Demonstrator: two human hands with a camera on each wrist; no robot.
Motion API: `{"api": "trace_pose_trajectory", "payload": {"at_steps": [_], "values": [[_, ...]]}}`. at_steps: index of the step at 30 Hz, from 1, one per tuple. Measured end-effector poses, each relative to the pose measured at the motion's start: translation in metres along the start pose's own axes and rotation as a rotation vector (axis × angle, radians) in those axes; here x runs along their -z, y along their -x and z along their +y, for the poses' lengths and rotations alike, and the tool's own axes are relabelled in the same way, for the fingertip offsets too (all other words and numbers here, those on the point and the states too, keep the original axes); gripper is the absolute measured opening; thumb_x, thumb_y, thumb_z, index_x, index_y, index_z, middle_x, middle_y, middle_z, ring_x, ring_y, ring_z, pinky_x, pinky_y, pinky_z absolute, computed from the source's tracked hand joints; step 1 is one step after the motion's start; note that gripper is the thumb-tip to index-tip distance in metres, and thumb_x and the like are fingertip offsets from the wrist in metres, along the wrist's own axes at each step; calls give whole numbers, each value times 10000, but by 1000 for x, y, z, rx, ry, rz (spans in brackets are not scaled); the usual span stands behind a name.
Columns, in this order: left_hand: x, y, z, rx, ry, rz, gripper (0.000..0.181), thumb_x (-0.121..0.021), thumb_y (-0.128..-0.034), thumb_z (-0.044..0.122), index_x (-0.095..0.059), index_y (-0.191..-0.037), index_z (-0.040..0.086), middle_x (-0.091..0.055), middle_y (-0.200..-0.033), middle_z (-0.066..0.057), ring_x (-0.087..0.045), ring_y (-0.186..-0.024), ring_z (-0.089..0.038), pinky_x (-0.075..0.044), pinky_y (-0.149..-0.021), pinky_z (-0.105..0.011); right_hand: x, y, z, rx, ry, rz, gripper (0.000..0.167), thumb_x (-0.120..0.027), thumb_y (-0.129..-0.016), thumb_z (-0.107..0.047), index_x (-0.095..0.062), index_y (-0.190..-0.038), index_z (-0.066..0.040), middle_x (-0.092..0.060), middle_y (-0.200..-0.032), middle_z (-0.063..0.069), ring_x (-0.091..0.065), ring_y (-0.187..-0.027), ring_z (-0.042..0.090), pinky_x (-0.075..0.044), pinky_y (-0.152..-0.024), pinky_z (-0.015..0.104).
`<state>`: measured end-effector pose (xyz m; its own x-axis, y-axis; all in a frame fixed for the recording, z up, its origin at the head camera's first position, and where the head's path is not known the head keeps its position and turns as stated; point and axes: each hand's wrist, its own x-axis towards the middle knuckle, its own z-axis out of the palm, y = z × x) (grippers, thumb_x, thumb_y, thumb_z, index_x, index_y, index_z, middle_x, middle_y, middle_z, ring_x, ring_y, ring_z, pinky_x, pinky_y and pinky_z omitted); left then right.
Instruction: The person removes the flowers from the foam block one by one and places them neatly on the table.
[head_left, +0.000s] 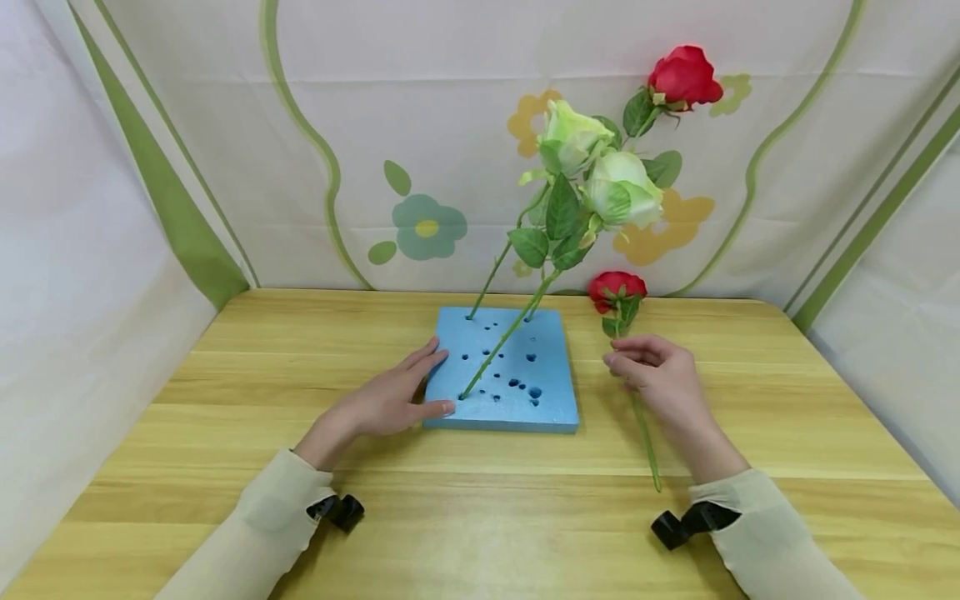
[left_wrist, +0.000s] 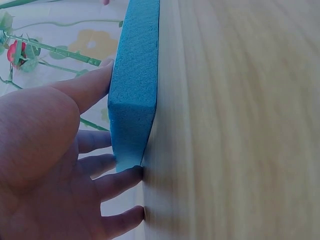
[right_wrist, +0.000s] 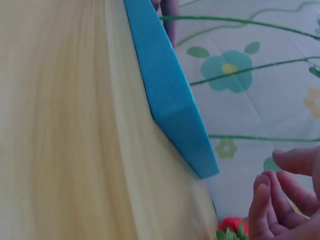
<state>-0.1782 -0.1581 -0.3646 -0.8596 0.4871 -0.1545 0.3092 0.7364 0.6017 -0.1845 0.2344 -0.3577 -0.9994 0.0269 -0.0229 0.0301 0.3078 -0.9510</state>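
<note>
Behind the wood-grain tabletop [head_left: 300, 358] is a pale cloth backdrop [head_left: 480, 42], printed with wavy green lines [head_left: 332, 167], a blue-green flower [head_left: 427, 227] and orange flowers [head_left: 686, 217]. White cloth panels [head_left: 67, 275] flank it, green bands [head_left: 197, 250] running between.

Head view: the right hand [head_left: 665, 385] covers part of the stem [head_left: 647, 442] of the lower red rose [head_left: 617, 289]; whether the fingers [head_left: 641, 343] touch it cannot be told. Green-white roses [head_left: 622, 190] mask the lower part of the upper red rose [head_left: 686, 77]. The bottom edge crops both sleeves [head_left: 247, 533]. Wrist views: each top edge truncates the blue foam block [left_wrist: 132, 80]; the right view's bottom edge cuts the lower red rose.
</note>
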Motion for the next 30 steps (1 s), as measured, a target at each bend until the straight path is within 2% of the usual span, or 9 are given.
{"api": "trace_pose_trajectory", "payload": {"at_steps": [6, 12, 18, 20, 23, 26, 30], "values": [[2, 2, 1, -2, 2, 5, 884, -642, -1049, 489, -187, -1716, 128, -14, -1816, -70, -158, -1661, -386, -255, -1299, -629, -25, -2, -17, 114, -51, -73, 410, -775, -994, -237, -661, -1313, -5, -759, -1045, -105, -753, -963, 49, -633, -833, 249], [1, 2, 1, -4, 0, -4, 888, -636, -1049, 502, -184, -1716, 127, -11, -1816, -74, -161, -1660, -387, -254, -1300, -627, -52, 0, -35, 155, -187, -147, 439, -769, -992, -165, -632, -1367, 18, -771, -1095, -78, -758, -1017, 77, -631, -905, 249], [0, 2, 1, -4, 4, 10, 880, -633, -1053, 493, -184, -1716, 131, -16, -1816, -73, -158, -1660, -390, -249, -1302, -628, -76, 2, -51, 153, -422, -237, 428, -708, -1008, -47, -603, -1419, 13, -787, -1129, -38, -785, -1083, 172, -633, -942, 295], [-1, 1, 0, -5, 3, 10, 882, -636, -1051, 494, -186, -1716, 128, -15, -1816, -75, -156, -1660, -390, -247, -1303, -627, -83, 4, -55, 132, -513, -251, 374, -678, -1010, 0, -624, -1380, -7, -788, -1109, -28, -790, -1078, 189, -634, -946, 309], [-2, 2, -1, -1, 2, 1, 886, -634, -1050, 502, -183, -1716, 129, -9, -1816, -73, -155, -1661, -390, -247, -1302, -628, -92, 6, -57, 102, -591, -238, 289, -665, -1006, 31, -673, -1277, -68, -793, -1052, -35, -797, -1029, 172, -638, -936, 313], [-3, 2, -2, 2, 1, 0, 887, -629, -1051, 508, -180, -1717, 133, -8, -1816, -70, -158, -1660, -390, -248, -1303, -627, -100, 8, -56, 99, -597, -209, 237, -673, -1006, 23, -693, -1214, -88, -803, -1013, -38, -799, -994, 164, -641, -927, 320], [-1, 0, -2, -1, -9, 5, 886, -628, -1050, 513, -181, -1718, 137, -12, -1817, -61, -168, -1659, -386, -253, -1306, -614, -105, 7, -57, 119, -546, -191, 251, -694, -1006, -9, -673, -1255, -19, -811, -1024, -48, -795, -989, 147, -644, -913, 316]]}}
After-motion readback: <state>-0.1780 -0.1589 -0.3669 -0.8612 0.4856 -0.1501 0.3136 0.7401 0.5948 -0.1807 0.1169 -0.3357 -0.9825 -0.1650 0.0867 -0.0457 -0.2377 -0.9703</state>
